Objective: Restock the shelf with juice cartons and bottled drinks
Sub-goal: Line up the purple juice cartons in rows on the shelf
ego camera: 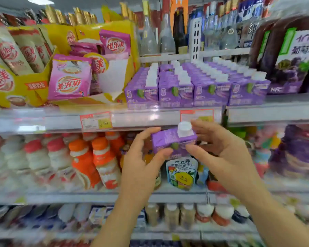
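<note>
Small purple juice carton (174,141): boxy, glossy card, round white screw cap (185,128) on top, slightly tilted. Held between both hands. Left hand (143,163) gripping left end, thumb on front face. Right hand (219,150) curled round right end. Just above hands, shiny shelf lip (150,118); beyond it, matching cartons (194,88) in rows. Left of left hand, orange-capped plastic bottles (89,157). Below carton, soft printed pouch (181,173).

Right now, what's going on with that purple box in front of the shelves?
A person is restocking a shop shelf. Their left grip and right grip pinch one small purple juice carton with a white cap, held in front of the shelf edge. It is not on the shelf yet. Rows of matching purple cartons already stand just above.
</note>
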